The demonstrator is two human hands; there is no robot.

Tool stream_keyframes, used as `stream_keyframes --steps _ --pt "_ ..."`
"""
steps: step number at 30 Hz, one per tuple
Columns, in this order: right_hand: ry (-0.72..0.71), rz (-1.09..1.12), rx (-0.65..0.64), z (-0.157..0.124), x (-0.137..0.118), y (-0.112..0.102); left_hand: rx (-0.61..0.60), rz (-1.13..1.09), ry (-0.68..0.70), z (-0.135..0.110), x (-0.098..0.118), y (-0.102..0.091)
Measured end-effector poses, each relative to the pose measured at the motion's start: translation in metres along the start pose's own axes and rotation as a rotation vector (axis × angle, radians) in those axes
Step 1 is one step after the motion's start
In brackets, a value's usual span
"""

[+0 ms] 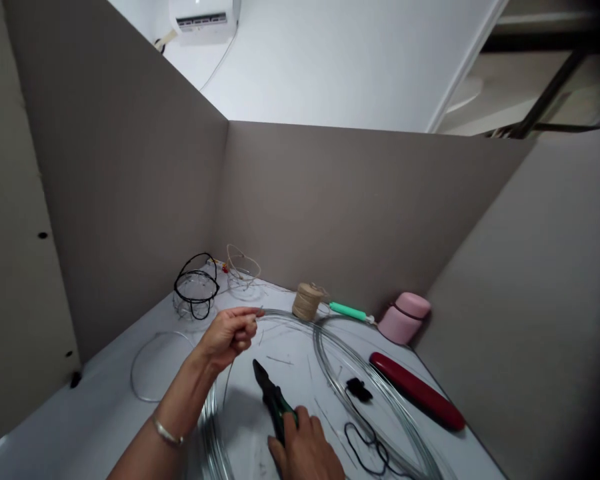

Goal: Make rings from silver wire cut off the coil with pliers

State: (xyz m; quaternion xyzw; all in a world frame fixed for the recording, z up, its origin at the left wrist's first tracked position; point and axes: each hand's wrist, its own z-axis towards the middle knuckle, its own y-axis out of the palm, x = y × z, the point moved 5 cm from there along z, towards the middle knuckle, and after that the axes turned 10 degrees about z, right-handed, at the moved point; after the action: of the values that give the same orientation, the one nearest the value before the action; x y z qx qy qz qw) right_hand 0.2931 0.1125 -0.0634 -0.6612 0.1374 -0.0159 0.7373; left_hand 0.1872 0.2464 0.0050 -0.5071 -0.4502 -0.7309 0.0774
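My left hand (233, 333), at the centre, is closed in a pinch. A thin wire (227, 385) runs down below it, and a short tip seems to stick out past the fingertips. Below and to the right, my right hand (307, 447) is wrapped around a pair of pliers (267, 383) with dark jaws and black-and-green handles. Their nose points up and left, a little below my left hand and apart from it. A large coil of silvery wire (211, 433) passes behind and under my left hand and loops over the white table (265, 413).
Behind the coil stand a twine spool (307, 302), a green-handled tool (347, 311) and a pink flask (405, 318). A red elongated case (416, 391) and a black cord (363, 437) lie on the right. Black wire loops (196, 285) sit back left. Grey panels (360, 200) enclose the table.
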Motion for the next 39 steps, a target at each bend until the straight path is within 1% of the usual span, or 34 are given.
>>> stream_keyframes --steps 2,3,4,5,6,7,8,9,10,11,12,13,15,16,17,18,20,22,25,29,30,32,35,37,39 --pt "-0.025 0.043 0.046 0.0 -0.006 -0.011 -0.061 -0.051 0.033 0.002 0.014 0.008" --pt "-0.046 0.139 0.07 0.0 -0.008 -0.021 -0.093 -0.066 0.044 0.005 0.02 0.015" --pt "-0.059 0.283 0.081 0.002 -0.01 -0.034 -0.117 -0.072 0.055 0.009 0.027 0.023" --pt "-0.054 0.478 0.104 0.004 -0.01 -0.048 -0.137 -0.073 0.066 0.014 0.032 0.031" --pt "-0.061 0.724 0.099 0.007 -0.012 -0.061 -0.155 -0.072 0.077 0.02 0.035 0.041" --pt "-0.041 0.987 0.036 0.01 -0.014 -0.069 -0.172 -0.068 0.087 0.027 0.037 0.051" --pt "0.011 1.228 -0.037 0.013 -0.016 -0.073 -0.188 -0.063 0.096 0.034 0.037 0.061" --pt "0.05 1.407 -0.107 0.016 -0.019 -0.074 -0.197 -0.055 0.107 0.041 0.035 0.07" --pt "0.08 1.523 -0.15 0.019 -0.02 -0.073 -0.2 -0.046 0.118 0.049 0.032 0.077" --pt "0.099 1.568 -0.145 0.022 -0.02 -0.07 -0.197 -0.037 0.132 0.056 0.027 0.083" --pt "0.103 1.557 -0.093 0.026 -0.016 -0.066 -0.189 -0.028 0.144 0.062 0.022 0.087" --pt "0.102 1.517 -0.009 0.029 -0.011 -0.063 -0.181 -0.02 0.154 0.067 0.017 0.089" --pt "0.115 1.425 0.165 0.033 0.004 -0.057 -0.167 -0.006 0.163 0.075 0.009 0.089" --pt "0.121 1.391 0.222 0.034 0.012 -0.054 -0.163 -0.001 0.165 0.076 0.006 0.088" --pt "0.117 1.368 0.248 0.035 0.018 -0.052 -0.159 0.002 0.166 0.077 0.003 0.087" --pt "0.104 1.353 0.244 0.036 0.022 -0.051 -0.154 0.005 0.168 0.077 0.002 0.085" --pt "0.061 1.318 0.174 0.038 0.025 -0.05 -0.145 0.019 0.168 0.076 -0.002 0.083" --pt "0.011 1.292 0.074 0.038 0.022 -0.048 -0.127 0.048 0.17 0.073 -0.006 0.081" --pt "-0.031 1.276 -0.043 0.035 0.017 -0.039 -0.047 0.096 0.215 0.067 -0.012 0.074" --pt "0.067 1.364 -0.114 0.029 0.02 -0.02 0.154 0.189 0.332 0.049 -0.019 0.05" --pt "0.079 1.388 -0.129 0.027 0.021 -0.016 0.202 0.224 0.356 0.042 -0.021 0.043" --pt "0.056 1.415 -0.172 0.022 0.019 -0.009 0.276 0.295 0.385 0.027 -0.024 0.029" --pt "0.004 1.408 -0.27 0.015 0.009 0.001 0.325 0.398 0.393 0.006 -0.028 0.012" --pt "-0.013 1.407 -0.32 0.011 0.002 0.008 0.354 0.456 0.369 -0.003 -0.03 0.003" --pt "-0.006 1.405 -0.317 0.009 -0.001 0.012 0.388 0.454 0.309 -0.008 -0.032 -0.006"
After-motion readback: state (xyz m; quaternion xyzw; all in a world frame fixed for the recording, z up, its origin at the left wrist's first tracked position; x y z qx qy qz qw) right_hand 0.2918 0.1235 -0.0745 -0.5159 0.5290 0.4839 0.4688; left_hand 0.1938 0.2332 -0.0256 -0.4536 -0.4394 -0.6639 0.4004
